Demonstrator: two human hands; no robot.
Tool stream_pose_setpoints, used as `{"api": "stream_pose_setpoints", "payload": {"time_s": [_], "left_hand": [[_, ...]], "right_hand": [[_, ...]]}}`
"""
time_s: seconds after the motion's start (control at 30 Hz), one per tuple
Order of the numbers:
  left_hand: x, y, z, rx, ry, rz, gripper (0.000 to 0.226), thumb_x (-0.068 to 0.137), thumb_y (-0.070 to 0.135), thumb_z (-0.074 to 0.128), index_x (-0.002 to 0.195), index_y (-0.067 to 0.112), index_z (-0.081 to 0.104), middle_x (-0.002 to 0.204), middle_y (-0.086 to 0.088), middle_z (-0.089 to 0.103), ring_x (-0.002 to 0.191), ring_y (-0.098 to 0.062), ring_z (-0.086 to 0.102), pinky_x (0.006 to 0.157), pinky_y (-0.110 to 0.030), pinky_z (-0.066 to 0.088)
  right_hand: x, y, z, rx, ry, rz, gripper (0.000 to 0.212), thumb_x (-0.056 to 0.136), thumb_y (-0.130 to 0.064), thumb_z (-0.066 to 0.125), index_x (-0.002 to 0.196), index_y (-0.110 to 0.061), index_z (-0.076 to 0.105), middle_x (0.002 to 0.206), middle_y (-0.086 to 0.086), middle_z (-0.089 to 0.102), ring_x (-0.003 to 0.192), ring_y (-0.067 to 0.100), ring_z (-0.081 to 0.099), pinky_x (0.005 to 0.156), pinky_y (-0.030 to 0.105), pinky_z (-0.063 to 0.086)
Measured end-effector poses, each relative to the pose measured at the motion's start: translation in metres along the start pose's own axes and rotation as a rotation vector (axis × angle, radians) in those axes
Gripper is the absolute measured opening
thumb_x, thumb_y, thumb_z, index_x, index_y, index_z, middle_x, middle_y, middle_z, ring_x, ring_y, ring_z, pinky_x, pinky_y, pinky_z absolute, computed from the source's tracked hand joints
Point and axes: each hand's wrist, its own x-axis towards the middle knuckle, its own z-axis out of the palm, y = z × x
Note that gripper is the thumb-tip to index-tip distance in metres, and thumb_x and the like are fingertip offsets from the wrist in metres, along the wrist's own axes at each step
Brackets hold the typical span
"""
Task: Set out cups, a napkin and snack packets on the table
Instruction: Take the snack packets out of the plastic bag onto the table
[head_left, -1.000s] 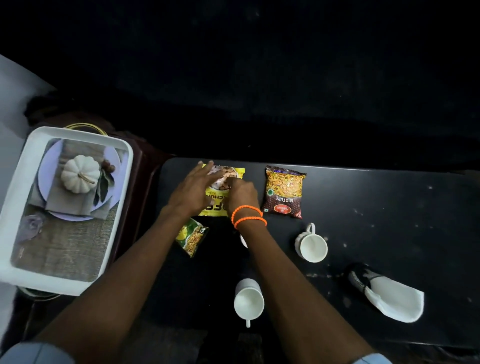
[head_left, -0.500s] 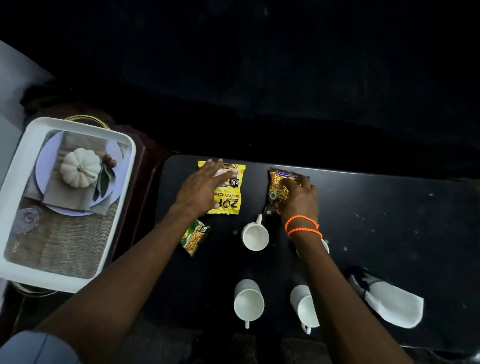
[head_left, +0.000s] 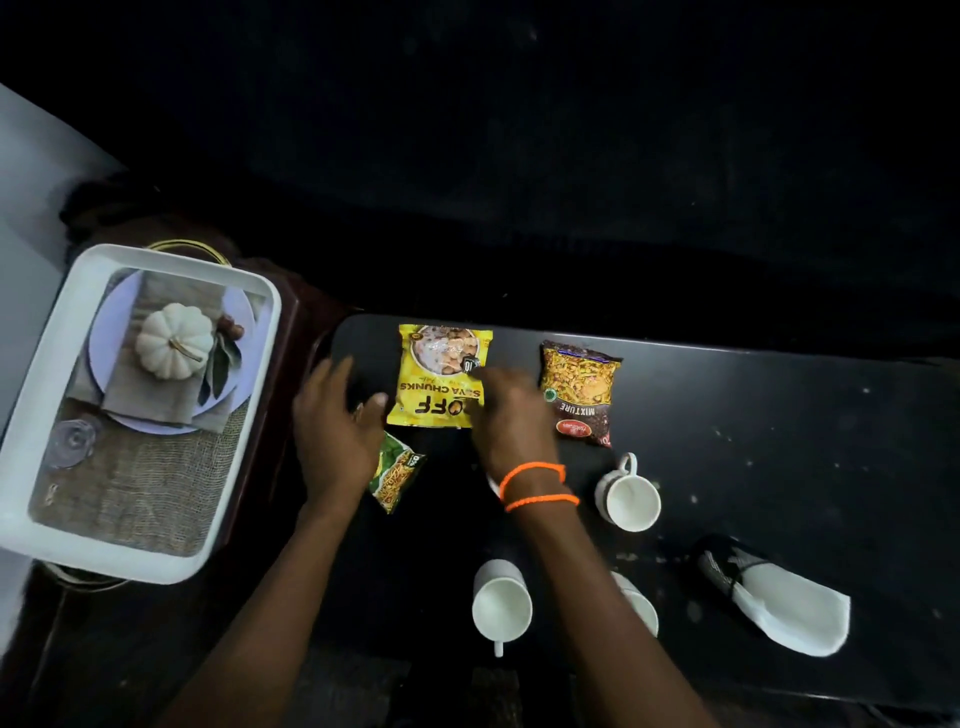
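Note:
On the black table (head_left: 779, 415) lie a yellow soya chunks packet (head_left: 441, 374), a red-brown mixture packet (head_left: 579, 397) to its right and a small green packet (head_left: 397, 470) below it. My left hand (head_left: 337, 431) hovers left of the yellow packet with fingers spread, overlapping the green packet's edge. My right hand (head_left: 511, 415), blurred, lies over the yellow packet's lower right corner. White cups stand at the right (head_left: 628, 496) and near the front edge (head_left: 501, 605); my right forearm half hides a third (head_left: 636, 605). A white napkin (head_left: 789, 608) lies at the right.
A white tray (head_left: 104, 553) stands on a dark stand left of the table, holding a plate, a grey cloth and a white pumpkin (head_left: 174, 340). A sliver of another cup (head_left: 492, 483) shows under my right wrist. Beyond the table all is dark.
My right hand has left the mixture packet and moved left onto the yellow packet. My left hand has come off the yellow packet and slid left and down.

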Motion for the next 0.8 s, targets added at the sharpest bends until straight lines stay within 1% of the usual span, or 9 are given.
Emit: {"api": "stream_pose_setpoints", "payload": {"time_s": [0.07,0.13,0.23,0.33,0.43,0.53,0.63,0.7,0.8], "left_hand": [[-0.024,-0.02,0.002,-0.043,0.113,-0.264,0.059,0.094,0.028,0.075,0.144,0.003,0.056,0.15,-0.026,0.05,0.142,-0.043,0.043,0.118,-0.052,0.036],[-0.042,-0.032,0.007,-0.184,0.108,-0.55,0.062,0.093,0.03,0.076,0.143,0.0,0.054,0.143,-0.029,0.053,0.137,-0.046,0.049,0.116,-0.052,0.04],[-0.055,-0.035,0.012,-0.699,0.022,-0.89,0.053,0.099,0.031,0.07,0.141,0.004,0.054,0.133,-0.018,0.064,0.115,-0.033,0.065,0.095,-0.049,0.057],[-0.054,-0.038,0.006,-0.929,-0.142,-0.98,0.035,0.099,0.038,0.068,0.126,0.017,0.066,0.12,-0.007,0.073,0.102,-0.019,0.07,0.078,-0.038,0.057],[-0.052,-0.038,-0.005,-0.997,-0.294,-0.955,0.039,0.095,0.04,0.071,0.127,0.019,0.068,0.119,-0.002,0.075,0.095,-0.014,0.07,0.07,-0.027,0.05],[-0.053,-0.03,-0.018,-1.038,-0.303,-0.769,0.027,0.091,0.033,0.074,0.116,0.024,0.073,0.123,-0.004,0.072,0.084,-0.01,0.069,0.07,-0.024,0.047],[-0.051,0.005,-0.031,-1.037,-0.375,-0.541,0.037,0.082,0.036,0.079,0.117,0.026,0.076,0.122,-0.003,0.078,0.099,-0.015,0.077,0.08,-0.03,0.061],[-0.049,0.043,-0.027,-0.999,-0.456,-0.415,0.04,0.079,0.037,0.082,0.117,0.025,0.076,0.12,-0.006,0.079,0.102,-0.017,0.078,0.077,-0.029,0.063],[-0.043,0.106,0.003,-0.927,-0.584,-0.228,0.025,0.087,0.027,0.08,0.111,0.023,0.078,0.113,-0.004,0.081,0.101,-0.017,0.079,0.075,-0.026,0.062]], "right_hand": [[-0.005,-0.018,0.028,-0.006,-0.253,-0.01,0.036,0.09,-0.012,0.069,0.127,-0.014,0.068,0.125,0.017,0.066,0.113,0.036,0.064,0.094,0.039,0.054],[-0.01,-0.027,0.056,-0.038,-0.4,0.006,0.034,0.091,-0.014,0.065,0.125,-0.014,0.069,0.122,0.019,0.067,0.114,0.037,0.064,0.093,0.04,0.054],[-0.02,-0.031,0.08,0.065,-0.438,0.109,0.032,0.089,-0.014,0.065,0.12,-0.012,0.07,0.12,0.02,0.07,0.112,0.039,0.065,0.092,0.04,0.055],[-0.022,-0.026,0.084,0.239,-0.437,0.222,0.038,0.082,-0.02,0.078,0.119,-0.012,0.073,0.116,0.015,0.075,0.11,0.032,0.069,0.093,0.033,0.055],[-0.018,-0.018,0.071,0.393,-0.459,0.306,0.041,0.073,-0.026,0.09,0.108,-0.011,0.075,0.104,0.006,0.075,0.1,0.024,0.071,0.085,0.026,0.058],[-0.013,-0.014,0.039,0.501,-0.543,0.287,0.039,0.069,-0.019,0.094,0.1,-0.013,0.072,0.085,-0.004,0.064,0.08,0.016,0.066,0.064,0.016,0.058],[-0.011,-0.008,-0.006,0.605,-0.545,0.217,0.053,0.066,-0.021,0.095,0.111,-0.015,0.068,0.097,0.001,0.068,0.09,0.023,0.071,0.083,0.041,0.064],[-0.012,0.003,-0.037,0.654,-0.447,0.164,0.069,0.066,-0.026,0.094,0.126,-0.021,0.062,0.115,0.006,0.069,0.103,0.028,0.072,0.086,0.044,0.064],[-0.009,0.037,-0.081,0.641,-0.177,0.152,0.072,0.07,-0.018,0.092,0.134,-0.014,0.06,0.121,0.01,0.07,0.11,0.028,0.069,0.093,0.046,0.06]]}}
